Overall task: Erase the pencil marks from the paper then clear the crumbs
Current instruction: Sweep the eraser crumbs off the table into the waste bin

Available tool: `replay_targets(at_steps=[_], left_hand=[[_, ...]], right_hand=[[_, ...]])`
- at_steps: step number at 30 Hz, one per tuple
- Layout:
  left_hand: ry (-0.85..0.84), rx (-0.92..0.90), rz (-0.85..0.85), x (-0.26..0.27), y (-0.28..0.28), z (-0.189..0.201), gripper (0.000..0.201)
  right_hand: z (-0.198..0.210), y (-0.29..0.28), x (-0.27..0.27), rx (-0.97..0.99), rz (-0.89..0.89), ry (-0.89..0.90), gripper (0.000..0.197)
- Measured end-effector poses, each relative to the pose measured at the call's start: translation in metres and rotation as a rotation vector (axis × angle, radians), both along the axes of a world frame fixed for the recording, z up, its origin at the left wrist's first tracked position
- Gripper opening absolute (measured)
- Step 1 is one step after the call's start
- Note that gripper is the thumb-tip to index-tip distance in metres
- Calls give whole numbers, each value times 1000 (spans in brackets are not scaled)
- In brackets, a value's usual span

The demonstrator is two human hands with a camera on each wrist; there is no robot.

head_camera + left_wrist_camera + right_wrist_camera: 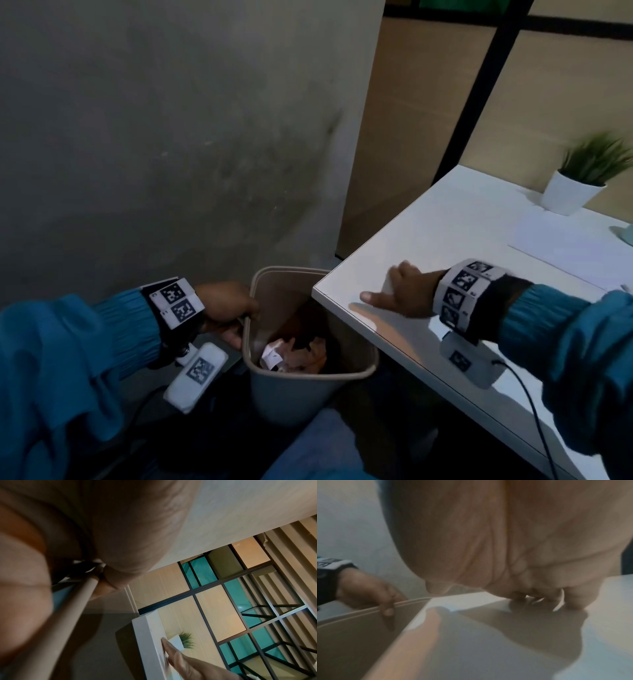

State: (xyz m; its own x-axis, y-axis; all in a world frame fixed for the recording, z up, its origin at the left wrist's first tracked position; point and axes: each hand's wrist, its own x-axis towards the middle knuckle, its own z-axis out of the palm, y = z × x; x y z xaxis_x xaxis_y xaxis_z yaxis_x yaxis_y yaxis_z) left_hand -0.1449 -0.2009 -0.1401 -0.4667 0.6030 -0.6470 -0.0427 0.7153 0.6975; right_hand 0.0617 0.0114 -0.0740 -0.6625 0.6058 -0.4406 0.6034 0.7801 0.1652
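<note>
My left hand (245,322) grips the near-left rim of a beige waste bin (284,394), thumb inside and fingers outside. The bin stands partly under the corner of the white table (462,222) and holds crumpled paper scraps. My right hand (380,289) rests on the table close to that corner, fingers curled round a small white object (389,284), thumb stretched along the surface. The right wrist view shows white slivers between the curled fingertips (573,599) pressed on the tabletop. The white paper (575,250) lies further right on the table. No crumbs can be made out.
A potted green plant (575,185) in a white pot stands at the table's far side. A grey wall rises behind the bin. A wood-panel partition with black frames stands behind the table. A cable trails from my right wrist across the table edge.
</note>
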Motion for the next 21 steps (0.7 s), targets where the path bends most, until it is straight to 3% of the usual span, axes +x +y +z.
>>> replay_targets(at_steps=[3, 4, 7, 10, 14, 16, 18, 19, 21], left_hand=[[10, -5, -25, 1, 3, 0, 32], [12, -5, -30, 1, 4, -1, 32], [10, 4, -35, 2, 4, -1, 31], [4, 3, -23, 1, 1, -5, 30], [-1, -4, -15, 1, -1, -11, 32], [4, -3, -25, 2, 1, -11, 32], [15, -2, -37, 3, 4, -14, 32], [17, 1, -47, 4, 5, -14, 31], [25, 15, -47, 6, 6, -15, 29]], right_hand=[[-28, -39, -8, -26, 102, 86, 163], [-33, -60, -9, -73, 195, 111, 166], [-16, -104, -6, -285, 436, 160, 129], [6, -76, 7, -306, 284, 198, 109], [-5, -24, 25, -54, -68, 22, 123], [-13, -41, 18, -111, -116, 48, 143], [-32, -71, 3, -114, 5, 136, 171], [-36, -88, -5, -141, 111, 173, 172], [-26, -111, -16, -288, 289, 217, 145]])
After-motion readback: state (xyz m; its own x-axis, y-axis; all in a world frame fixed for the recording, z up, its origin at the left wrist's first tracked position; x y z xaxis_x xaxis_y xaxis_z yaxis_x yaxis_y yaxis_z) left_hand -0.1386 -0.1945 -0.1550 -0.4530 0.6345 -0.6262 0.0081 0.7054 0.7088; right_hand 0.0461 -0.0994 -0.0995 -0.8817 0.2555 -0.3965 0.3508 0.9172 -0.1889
